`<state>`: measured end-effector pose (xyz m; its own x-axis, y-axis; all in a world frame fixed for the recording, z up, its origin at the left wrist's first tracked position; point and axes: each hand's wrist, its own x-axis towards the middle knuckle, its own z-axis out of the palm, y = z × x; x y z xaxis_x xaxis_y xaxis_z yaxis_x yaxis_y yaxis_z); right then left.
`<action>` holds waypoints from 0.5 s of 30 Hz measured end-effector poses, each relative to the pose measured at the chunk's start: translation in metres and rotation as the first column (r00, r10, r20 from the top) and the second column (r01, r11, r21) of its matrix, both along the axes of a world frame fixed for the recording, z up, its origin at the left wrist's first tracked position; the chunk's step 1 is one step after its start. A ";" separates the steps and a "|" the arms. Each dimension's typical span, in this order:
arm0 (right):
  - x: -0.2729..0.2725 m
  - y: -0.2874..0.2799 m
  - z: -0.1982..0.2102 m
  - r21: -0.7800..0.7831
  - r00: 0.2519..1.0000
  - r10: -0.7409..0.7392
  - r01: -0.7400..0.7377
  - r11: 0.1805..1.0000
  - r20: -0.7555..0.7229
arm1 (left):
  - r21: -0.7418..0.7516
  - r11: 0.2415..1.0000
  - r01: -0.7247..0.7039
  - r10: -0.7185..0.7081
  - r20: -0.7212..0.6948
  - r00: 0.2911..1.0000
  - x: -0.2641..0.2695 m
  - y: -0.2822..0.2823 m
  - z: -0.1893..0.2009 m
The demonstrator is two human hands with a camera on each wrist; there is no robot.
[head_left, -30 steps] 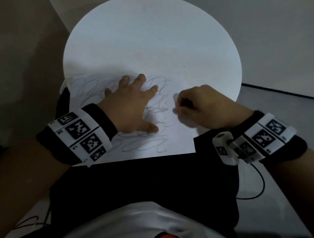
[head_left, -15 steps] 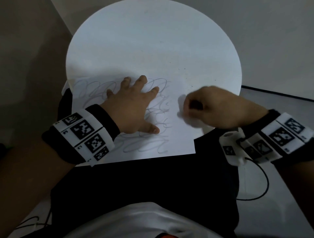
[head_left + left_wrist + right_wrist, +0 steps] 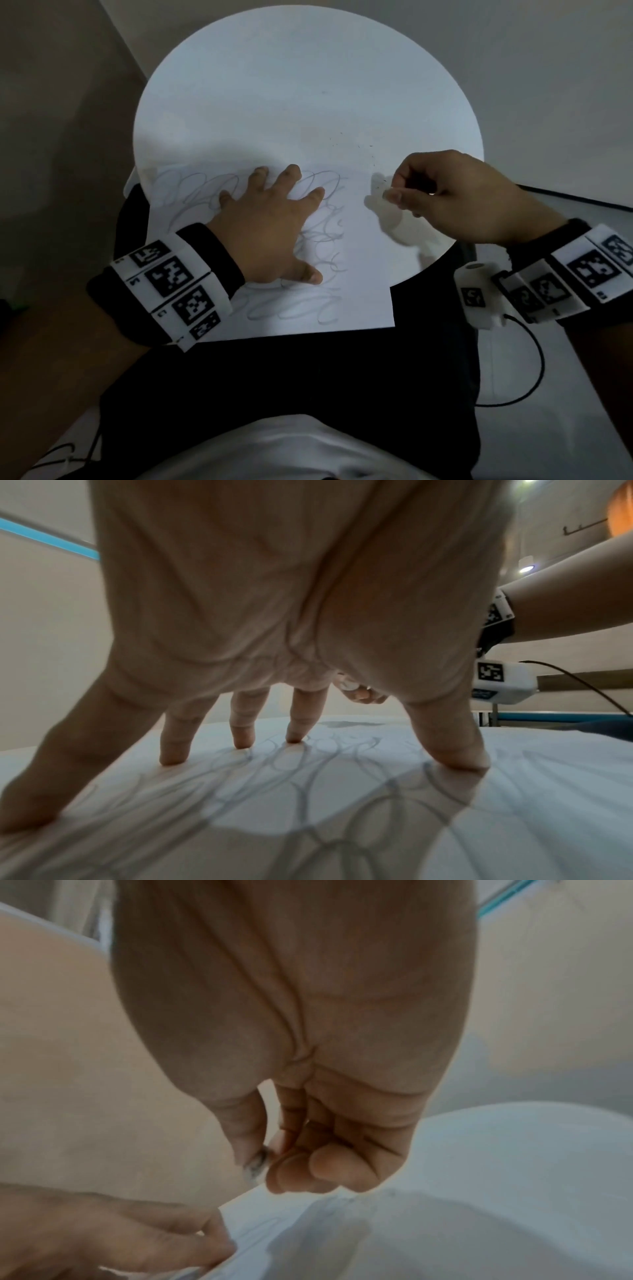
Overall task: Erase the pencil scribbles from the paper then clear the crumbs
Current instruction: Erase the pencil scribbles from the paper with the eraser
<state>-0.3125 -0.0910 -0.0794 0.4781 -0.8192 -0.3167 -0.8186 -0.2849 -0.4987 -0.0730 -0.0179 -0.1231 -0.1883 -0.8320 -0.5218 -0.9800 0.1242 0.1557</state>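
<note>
A white sheet of paper lies on the near part of a round white table and juts over its near edge. Grey pencil scribbles cover its left and middle; its right strip looks blank. My left hand presses flat on the scribbles with fingers spread. My right hand hovers above the paper's right side, pinching a small white eraser between thumb and fingers. The eraser's tip is smudged grey. Dark crumbs dot the table beyond the paper.
The table stands against a pale wall corner, with grey floor to the right. A black cable loops from my right wrist unit down beside my dark lap. The far half of the tabletop is bare white.
My right hand has lifted off the paper with the eraser and moved right and a little away from me. The left hand has stayed pressed on the sheet.
</note>
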 end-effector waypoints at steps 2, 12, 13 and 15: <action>0.009 0.003 -0.006 0.007 0.998 -0.033 0.033 0.999 0.059 | 0.001 1.000 0.017 -0.017 -0.003 1.000 -0.007 0.007 0.002; 0.015 -0.004 -0.028 -0.204 0.989 -0.069 0.042 0.978 -0.129 | -0.001 1.000 0.025 -0.025 -0.045 0.999 -0.017 0.017 0.005; 0.015 -0.003 -0.024 -0.184 0.994 -0.056 0.038 0.982 -0.093 | -0.010 1.000 0.017 -0.018 -0.053 0.998 -0.016 0.017 0.005; 0.019 0.001 -0.014 -0.099 0.999 -0.037 0.036 0.994 -0.008 | -0.045 0.999 -0.007 0.004 -0.067 0.998 -0.013 0.017 0.006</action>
<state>-0.2939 -0.0904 -0.0937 0.4440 -0.8638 -0.2381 -0.8344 -0.3018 -0.4612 -0.0856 -0.0012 -0.1175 -0.2168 -0.8554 -0.4704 -0.9683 0.1271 0.2152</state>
